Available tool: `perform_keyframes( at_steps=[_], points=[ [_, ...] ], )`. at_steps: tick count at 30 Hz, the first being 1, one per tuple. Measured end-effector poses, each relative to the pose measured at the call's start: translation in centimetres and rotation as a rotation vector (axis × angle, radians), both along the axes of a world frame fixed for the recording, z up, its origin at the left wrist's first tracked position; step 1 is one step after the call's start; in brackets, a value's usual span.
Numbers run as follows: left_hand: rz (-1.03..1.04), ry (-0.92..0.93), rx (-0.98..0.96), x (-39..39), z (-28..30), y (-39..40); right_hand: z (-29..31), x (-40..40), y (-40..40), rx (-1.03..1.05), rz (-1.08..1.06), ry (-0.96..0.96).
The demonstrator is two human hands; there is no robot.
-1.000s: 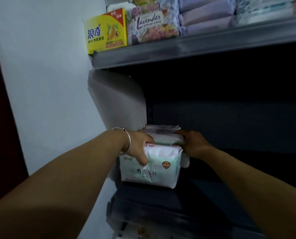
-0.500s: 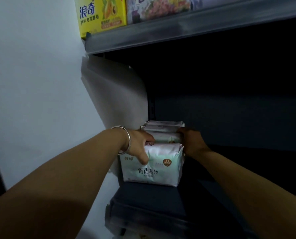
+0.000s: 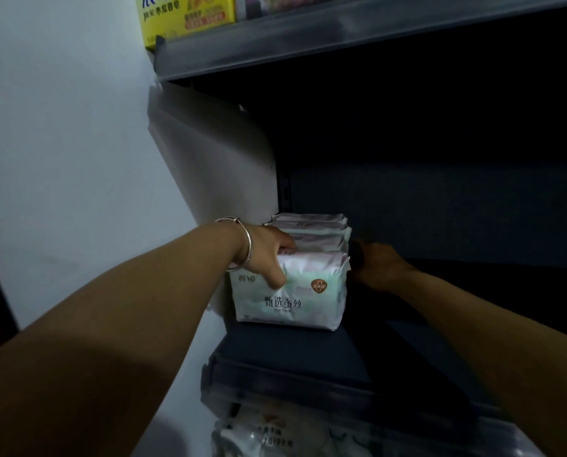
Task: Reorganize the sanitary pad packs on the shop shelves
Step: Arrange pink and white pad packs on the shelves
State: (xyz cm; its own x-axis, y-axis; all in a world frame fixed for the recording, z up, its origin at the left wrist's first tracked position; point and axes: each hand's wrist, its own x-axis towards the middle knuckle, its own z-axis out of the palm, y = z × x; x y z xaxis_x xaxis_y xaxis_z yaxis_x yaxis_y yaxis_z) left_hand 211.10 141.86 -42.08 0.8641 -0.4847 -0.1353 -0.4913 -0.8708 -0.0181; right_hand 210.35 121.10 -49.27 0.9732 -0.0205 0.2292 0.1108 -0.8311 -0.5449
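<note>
A row of several white and pale-green sanitary pad packs stands upright at the left end of a dark shelf. My left hand grips the left top corner of the front pack, thumb down over its face and fingers tucked behind it. A silver bangle sits on that wrist. My right hand rests against the right side of the row, in deep shadow; its fingers are hard to make out.
Above runs a grey shelf edge carrying a yellow box. A white wall is on the left. The dark shelf stretches right of the packs. More packs lie on the shelf below.
The view has tilted down, so the upper shelf has slid out of view. The packs now stand in a squarer row. My right hand has drawn slightly back along the row's right side.
</note>
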Motion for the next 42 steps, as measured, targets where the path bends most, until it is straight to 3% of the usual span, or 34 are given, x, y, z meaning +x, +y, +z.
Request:
perform_keyframes(
  at_steps=[5, 10, 14, 21, 27, 33, 42],
  points=[
    [-0.029, -0.014, -0.001, 0.5, -0.4, -1.4, -0.3, -0.4, -0.6, -0.078, -0.041, 0.038],
    [-0.075, -0.070, -0.133, 1.3, -1.5, -2.2, -0.9, -0.8, -1.5, -0.201, -0.106, 0.079],
    [-0.058, -0.170, -0.089, 0.7, -2.4, -1.6, -0.8, -2.3, -2.3, -0.245, -0.145, 0.094],
    [0.008, -0.355, -0.206, -4.9, -4.4, -0.1, -0.4, -8.0, -1.2, -0.257, -0.083, -0.056],
    [-0.052, -0.285, -0.236, -13.2, -8.3, 1.6, -2.7, -14.8, 1.6, -0.269, 0.053, -0.201],
    [-0.040, -0.161, -0.172, -21.1, -15.5, 4.0, -8.6, -22.7, 4.6, -0.410, 0.187, -0.247],
    [0.018, 0.134, -0.025, -25.7, -31.3, 7.1, -25.9, -26.9, 7.1, -0.422, 0.283, 0.153]
  ],
)
